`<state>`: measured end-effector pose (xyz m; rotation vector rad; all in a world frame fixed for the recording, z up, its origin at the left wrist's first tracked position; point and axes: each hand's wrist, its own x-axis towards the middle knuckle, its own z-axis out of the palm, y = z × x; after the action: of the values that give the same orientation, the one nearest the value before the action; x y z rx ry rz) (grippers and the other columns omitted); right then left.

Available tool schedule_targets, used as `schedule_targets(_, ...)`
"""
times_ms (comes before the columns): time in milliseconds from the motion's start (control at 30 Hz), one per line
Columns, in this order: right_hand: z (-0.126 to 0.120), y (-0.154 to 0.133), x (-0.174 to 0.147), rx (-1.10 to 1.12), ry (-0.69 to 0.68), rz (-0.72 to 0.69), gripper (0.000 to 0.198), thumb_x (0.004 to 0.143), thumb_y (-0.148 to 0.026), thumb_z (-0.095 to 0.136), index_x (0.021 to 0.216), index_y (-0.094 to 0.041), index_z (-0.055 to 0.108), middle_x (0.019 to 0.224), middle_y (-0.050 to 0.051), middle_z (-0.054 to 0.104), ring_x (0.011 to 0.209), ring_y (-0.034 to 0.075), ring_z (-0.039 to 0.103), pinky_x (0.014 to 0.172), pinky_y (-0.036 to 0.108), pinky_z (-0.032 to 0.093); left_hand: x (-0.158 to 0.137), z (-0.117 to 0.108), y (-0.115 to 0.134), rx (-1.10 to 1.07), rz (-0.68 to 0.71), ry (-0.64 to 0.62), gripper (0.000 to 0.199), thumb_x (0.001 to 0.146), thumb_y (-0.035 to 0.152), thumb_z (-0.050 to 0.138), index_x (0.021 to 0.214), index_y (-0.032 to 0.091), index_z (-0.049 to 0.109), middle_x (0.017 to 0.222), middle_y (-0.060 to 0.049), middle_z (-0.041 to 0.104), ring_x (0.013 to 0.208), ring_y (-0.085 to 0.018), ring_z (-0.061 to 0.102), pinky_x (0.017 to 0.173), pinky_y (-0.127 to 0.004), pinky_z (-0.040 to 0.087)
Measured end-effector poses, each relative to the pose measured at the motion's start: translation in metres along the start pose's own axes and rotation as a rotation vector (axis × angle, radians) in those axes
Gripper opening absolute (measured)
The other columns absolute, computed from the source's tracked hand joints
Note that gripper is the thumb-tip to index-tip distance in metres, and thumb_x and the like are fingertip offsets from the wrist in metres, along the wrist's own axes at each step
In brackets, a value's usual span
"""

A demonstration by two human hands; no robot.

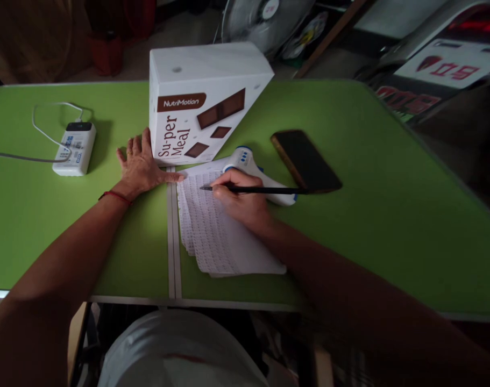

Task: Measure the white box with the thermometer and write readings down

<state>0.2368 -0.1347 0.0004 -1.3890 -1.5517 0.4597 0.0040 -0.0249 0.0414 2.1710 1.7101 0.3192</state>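
Note:
My right hand point(245, 201) is closed around a black pen point(269, 190), its tip over the upper part of a stack of paper sheets point(216, 236). Rows of small handwriting cover the left part of the top sheet. My left hand point(142, 166) lies on the table with its fingers spread, the thumb reaching to the papers' upper left edge. Its fingers are close beside a white box point(188, 129) printed "NutriMotion Su-per Meal". Behind my right hand lies a white and blue handheld device, like an infrared thermometer point(245, 158), partly covered by that hand.
A dark phone in a brown case point(307, 161) lies on the right of the green table point(390, 215). At the left, a white power bank point(75, 149) has a cable point(22, 157) plugged in. Beyond the far edge stand a fan point(264, 21) and a red pot point(105, 54).

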Motion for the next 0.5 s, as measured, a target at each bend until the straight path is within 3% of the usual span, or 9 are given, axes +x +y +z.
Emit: schedule_targets(500, 0.0005, -0.0033, 0.0002, 0.020, 0.059, 0.042, 0.007, 0.076, -0.024, 0.066, 0.071, -0.029, 0.067, 0.064, -0.001, 0.068, 0.061, 0.019, 0.063, 0.060, 0.035, 0.055, 0.0021, 0.0023, -0.0035, -0.006, 0.001, 0.007, 0.178, 0.042, 0.113, 0.075, 0.186, 0.023, 0.020, 0.193, -0.020, 0.021, 0.179, -0.052, 0.011, 0.147, -0.071, 0.004)
